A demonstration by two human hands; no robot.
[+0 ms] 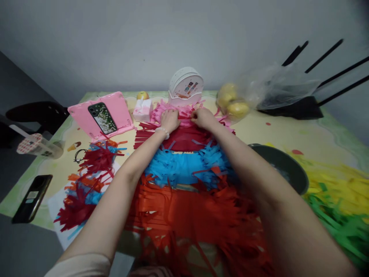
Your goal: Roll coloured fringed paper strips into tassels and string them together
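Layers of fringed paper cover the table in front of me: an orange band (184,215) nearest, a blue band (181,167) above it, a dark red band (184,138) beyond, and a pink fringe (184,114) at the far end. My left hand (169,120) and my right hand (203,117) both rest on the pink fringe with fingers curled, pressing or pinching it. A bead bracelet sits on my left wrist.
A pink stand with a phone (102,115) leans at the left, another phone (32,198) lies near the left edge. Loose fringe scraps (89,181), a tissue box (142,109), a white round box (186,86), bagged fruit (235,102), a dark bowl (284,167), yellow-green fringe (340,200).
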